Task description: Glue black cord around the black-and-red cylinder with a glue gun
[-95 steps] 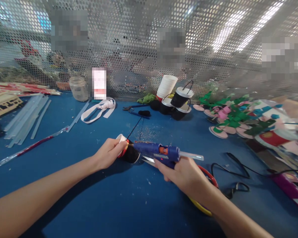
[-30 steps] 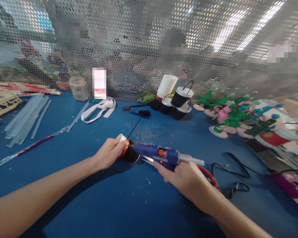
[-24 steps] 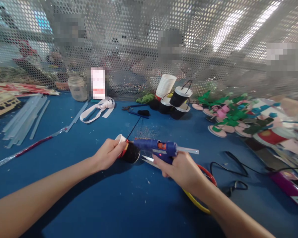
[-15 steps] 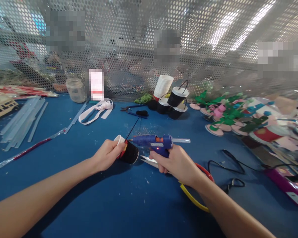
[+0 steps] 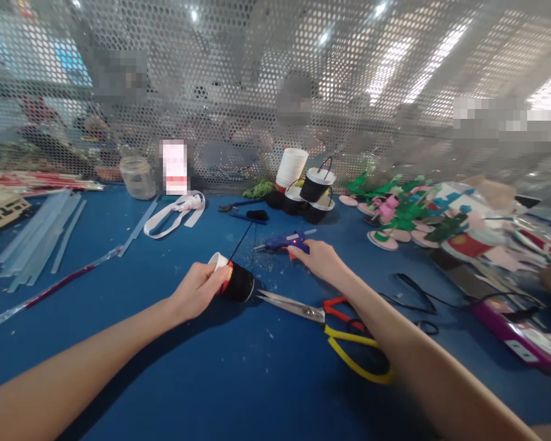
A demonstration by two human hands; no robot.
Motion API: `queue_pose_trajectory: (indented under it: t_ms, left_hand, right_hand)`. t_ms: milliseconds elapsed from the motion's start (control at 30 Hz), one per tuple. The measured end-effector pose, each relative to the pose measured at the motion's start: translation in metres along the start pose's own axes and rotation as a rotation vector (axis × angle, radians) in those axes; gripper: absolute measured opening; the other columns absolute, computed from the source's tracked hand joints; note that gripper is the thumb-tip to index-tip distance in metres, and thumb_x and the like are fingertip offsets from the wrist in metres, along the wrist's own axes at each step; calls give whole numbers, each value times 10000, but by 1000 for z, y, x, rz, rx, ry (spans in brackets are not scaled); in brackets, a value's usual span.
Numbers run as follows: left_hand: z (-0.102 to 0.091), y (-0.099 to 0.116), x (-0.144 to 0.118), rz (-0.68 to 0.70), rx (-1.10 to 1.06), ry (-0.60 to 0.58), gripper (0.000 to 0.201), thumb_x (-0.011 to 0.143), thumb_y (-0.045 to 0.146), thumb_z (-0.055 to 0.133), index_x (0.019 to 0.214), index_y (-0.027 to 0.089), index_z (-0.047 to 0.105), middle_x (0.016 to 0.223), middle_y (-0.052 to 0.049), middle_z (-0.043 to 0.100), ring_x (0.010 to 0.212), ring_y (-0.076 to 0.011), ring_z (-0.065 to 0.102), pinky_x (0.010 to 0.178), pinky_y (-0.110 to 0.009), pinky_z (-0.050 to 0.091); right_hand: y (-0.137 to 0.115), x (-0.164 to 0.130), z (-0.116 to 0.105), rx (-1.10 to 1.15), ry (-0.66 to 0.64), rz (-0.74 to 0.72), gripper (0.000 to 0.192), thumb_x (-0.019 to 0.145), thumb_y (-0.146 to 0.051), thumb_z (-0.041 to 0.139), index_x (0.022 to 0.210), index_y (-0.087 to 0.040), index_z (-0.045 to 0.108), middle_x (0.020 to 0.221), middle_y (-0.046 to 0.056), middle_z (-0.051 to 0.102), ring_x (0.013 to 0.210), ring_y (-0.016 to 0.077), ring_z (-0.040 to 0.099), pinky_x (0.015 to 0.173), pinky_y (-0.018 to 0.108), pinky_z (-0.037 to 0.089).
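Observation:
My left hand (image 5: 199,288) is closed on a paper cup (image 5: 239,284) tipped on its side, its lower part wrapped in black. A thin black cord (image 5: 241,242) runs from the cup up to a small black ball of yarn (image 5: 257,214). My right hand (image 5: 321,260) is closed around the handle of a blue glue gun (image 5: 282,243), whose nozzle points left, beyond the cup. The gun lies low over the table, tilted on its side; whether it touches the surface I cannot tell. Scissors (image 5: 303,309) with red and yellow handles lie open below my right hand.
At the back stand stacked white cups (image 5: 292,166) and black-wrapped cups with handles (image 5: 318,185). Green and pink craft plants (image 5: 404,211) and a purple power strip (image 5: 509,331) are at right. Glue sticks (image 5: 41,239), a white ribbon (image 5: 165,223) and a jar (image 5: 138,177) lie left.
My right hand has moved the glue gun away from the cup, farther back, and tilted it over. The scissors are now uncovered. My left hand still holds the cup in place.

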State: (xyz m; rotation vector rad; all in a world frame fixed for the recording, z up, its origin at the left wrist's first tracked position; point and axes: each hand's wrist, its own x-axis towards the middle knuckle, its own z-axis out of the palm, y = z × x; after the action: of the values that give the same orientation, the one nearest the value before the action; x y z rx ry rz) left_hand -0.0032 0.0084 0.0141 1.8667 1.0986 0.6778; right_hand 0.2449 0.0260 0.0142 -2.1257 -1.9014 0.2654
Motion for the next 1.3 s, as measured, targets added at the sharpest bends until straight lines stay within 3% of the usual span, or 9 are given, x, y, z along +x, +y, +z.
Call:
queue_pose_trajectory:
  t_ms: [100, 200, 267, 367, 467, 567, 867, 1100, 1300]
  left_hand:
    - [1, 0, 0, 26, -5, -2, 363, 782, 355, 280, 476, 163, 253, 475, 43, 212, 455, -62, 204, 430, -221, 167]
    - [1, 0, 0, 34, -10, -4, 369, 785, 356, 279, 472, 162, 252, 472, 44, 215, 451, -60, 207, 428, -219, 172]
    - [2, 1, 0, 25, -16, -7, 374, 784, 361, 282, 470, 160, 264, 468, 45, 229, 447, -58, 216, 423, -214, 176]
    - [3, 3, -1, 31, -24, -14, 378, 781, 365, 287, 465, 158, 272, 461, 49, 239, 440, -55, 218, 418, -208, 175]
    - [3, 5, -4, 55, -33, -55, 387, 782, 366, 287, 457, 156, 276, 457, 52, 246, 434, -51, 217, 417, -204, 176]
    - [3, 7, -4, 56, -53, -114, 395, 775, 381, 297, 454, 152, 296, 454, 54, 254, 434, -51, 219, 417, -200, 180]
    - [1, 15, 5, -233, -271, -39, 373, 712, 431, 370, 501, 129, 426, 442, 55, 319, 424, -57, 267, 421, -194, 204]
    - [0, 18, 6, -334, -323, -1, 305, 697, 376, 397, 584, 115, 506, 460, 43, 394, 436, -72, 330, 435, -200, 242]
    - [1, 22, 5, -334, -248, -28, 333, 709, 385, 385, 529, 119, 472, 439, 51, 363, 421, -61, 300, 421, -192, 220]
  right_hand:
    - [-9, 0, -1, -63, 93, 20, 219, 718, -338, 481, 641, -143, 547, 652, 100, 570, 675, 216, 549, 548, 279, 370]
    - [-31, -8, -5, 9, 121, -120, 251, 752, -343, 437, 660, -155, 575, 726, 94, 576, 750, 209, 526, 620, 295, 367]
    - [-50, -14, -3, 253, -29, -277, 355, 783, -403, 363, 638, -161, 578, 664, 49, 578, 652, 165, 523, 592, 278, 370]
    - [-74, -19, 9, 668, -277, -293, 391, 772, -453, 357, 644, -154, 573, 611, 8, 562, 601, 127, 510, 554, 246, 376]
    - [-87, -21, 20, 1001, -343, -206, 297, 726, -432, 456, 692, -153, 550, 644, -9, 547, 617, 105, 497, 583, 233, 380]
    - [-89, -25, 20, 1185, -313, -145, 216, 678, -365, 544, 687, -150, 526, 660, -23, 522, 619, 84, 478, 619, 222, 374]
    - [-81, -30, 0, 1123, -116, -179, 175, 717, -325, 502, 672, -156, 504, 654, -11, 545, 585, 83, 461, 591, 234, 366]
    - [-77, -26, 3, 1099, -67, -206, 181, 723, -348, 497, 671, -175, 486, 644, -4, 548, 611, 103, 487, 599, 253, 383]
    - [-75, -25, 4, 1014, -15, -214, 199, 733, -362, 479, 662, -177, 480, 624, -4, 543, 581, 104, 476, 566, 249, 373]
